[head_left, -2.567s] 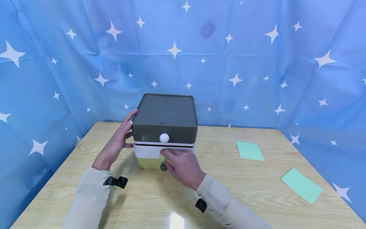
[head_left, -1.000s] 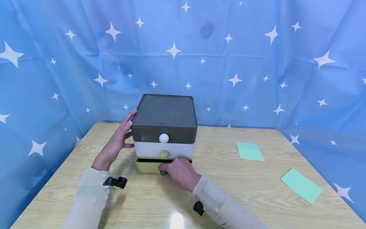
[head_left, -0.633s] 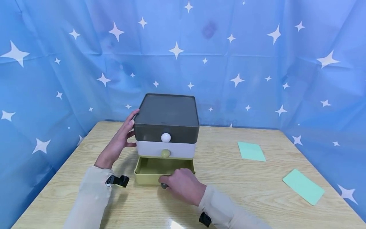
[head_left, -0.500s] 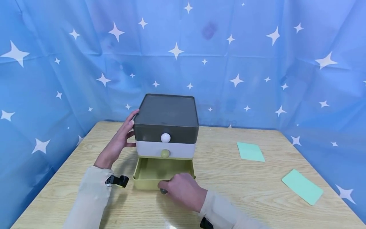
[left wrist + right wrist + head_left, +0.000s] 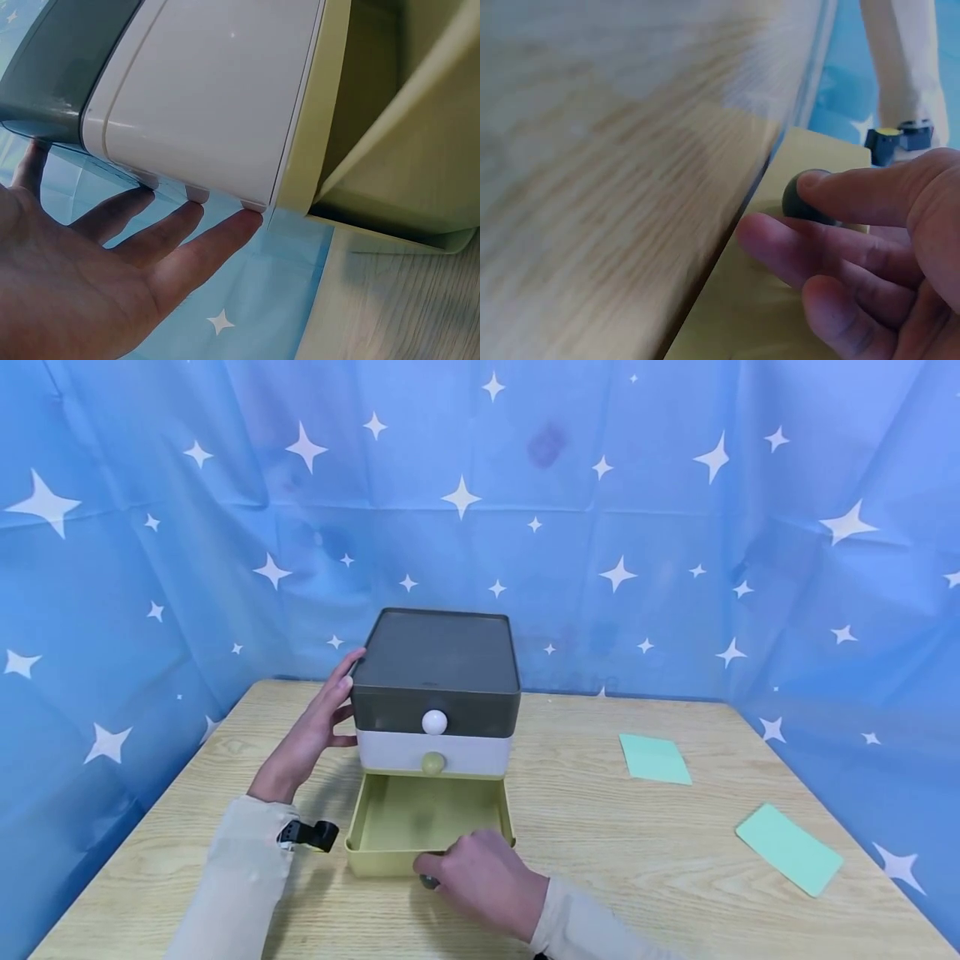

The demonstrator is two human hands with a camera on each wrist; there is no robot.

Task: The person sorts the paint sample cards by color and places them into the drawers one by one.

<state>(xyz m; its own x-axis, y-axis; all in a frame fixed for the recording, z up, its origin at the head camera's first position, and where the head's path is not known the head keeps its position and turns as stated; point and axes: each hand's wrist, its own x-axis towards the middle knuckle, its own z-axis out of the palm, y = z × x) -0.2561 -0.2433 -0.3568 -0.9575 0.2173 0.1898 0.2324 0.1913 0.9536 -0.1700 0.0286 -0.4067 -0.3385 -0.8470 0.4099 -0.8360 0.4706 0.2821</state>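
A small three-tier drawer box [image 5: 438,652] stands on the table, dark grey on top, white in the middle, olive green below. Its bottom green drawer [image 5: 427,814] is pulled out, and the inside looks bare. My right hand [image 5: 487,881] pinches that drawer's dark round knob [image 5: 804,204] between thumb and finger. On the box's left side rests my left hand [image 5: 307,731]; in the left wrist view its spread fingertips [image 5: 247,221] touch the wall. The top drawer's white knob [image 5: 434,722] and the middle drawer's green knob [image 5: 432,763] are untouched.
Two pale green sheets lie on the right of the wooden table [image 5: 600,860]: a squarish one [image 5: 655,758] farther back and an oblong one [image 5: 789,849] nearer. A blue star-patterned curtain [image 5: 562,527] hangs behind and at the sides.
My right hand has shifted from the middle drawer's knob down to the bottom one and drawn the green drawer out toward me. The middle drawer's gap has closed. My left hand stays put.
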